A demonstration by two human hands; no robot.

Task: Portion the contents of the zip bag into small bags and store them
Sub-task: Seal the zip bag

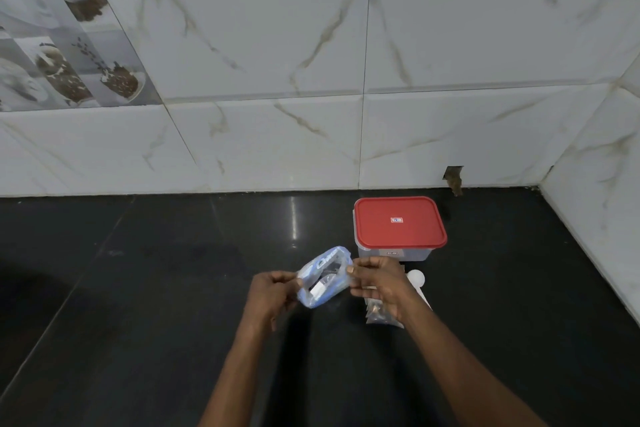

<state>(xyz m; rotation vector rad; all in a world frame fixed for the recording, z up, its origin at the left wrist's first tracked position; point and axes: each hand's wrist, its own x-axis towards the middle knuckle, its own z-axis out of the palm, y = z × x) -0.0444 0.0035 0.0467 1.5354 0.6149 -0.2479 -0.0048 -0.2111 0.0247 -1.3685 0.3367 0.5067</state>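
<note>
A clear zip bag [323,276] with blue edging and a white print is held just above the black counter, its mouth pulled wide between both hands. My left hand [273,291] pinches the bag's left lip and my right hand [379,282] pinches the right lip. Something white and dark shows inside the bag. Small clear bags [379,314] with dark contents lie on the counter under my right wrist, partly hidden. A white plastic spoon [416,278] lies beside them, mostly covered by my right hand.
A clear box with a red lid [400,224], closed, stands just behind my right hand near the tiled wall. The black counter [156,288] stretches left and toward me. A marble-tiled side wall [595,218] bounds the right.
</note>
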